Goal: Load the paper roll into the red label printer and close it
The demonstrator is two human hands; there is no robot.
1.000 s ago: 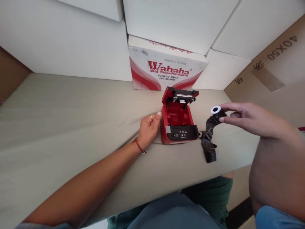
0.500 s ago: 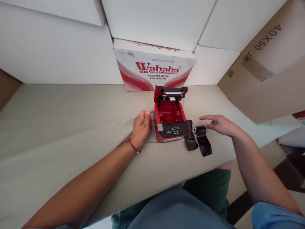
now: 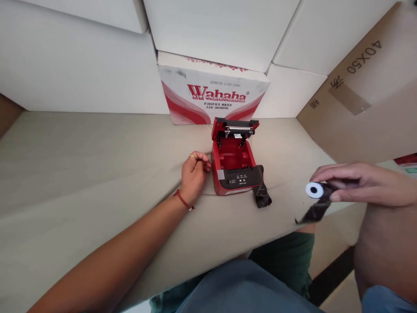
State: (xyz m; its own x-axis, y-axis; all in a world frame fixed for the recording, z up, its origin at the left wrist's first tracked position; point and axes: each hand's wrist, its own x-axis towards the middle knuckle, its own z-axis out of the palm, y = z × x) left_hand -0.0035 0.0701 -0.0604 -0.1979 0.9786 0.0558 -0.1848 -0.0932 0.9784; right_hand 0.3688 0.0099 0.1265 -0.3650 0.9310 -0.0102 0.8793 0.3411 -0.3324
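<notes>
A red and black label printer (image 3: 237, 167) stands on the cloth-covered table with its lid raised, its red inner bay exposed. My left hand (image 3: 195, 171), with a red cord bracelet at the wrist, rests just left of the printer. Its fingers are curled in and nothing shows in them. To the right, my right hand (image 3: 353, 182) grips a small roll of black ribbon (image 3: 315, 190) above the table, its white end with a dark hole turned towards me. A black tail hangs from it. Another black strip (image 3: 261, 194) lies against the printer's front right corner.
Behind the printer a Wahaha water carton (image 3: 216, 93) stands against white boxes (image 3: 215, 26). A large brown cardboard box (image 3: 368, 87) closes off the right side. The beige tablecloth (image 3: 81, 174) spreads out to the left.
My right hand has picked up the ribbon roll from beside the printer and moved right and nearer to me with it. My left hand's fingers have loosened slightly.
</notes>
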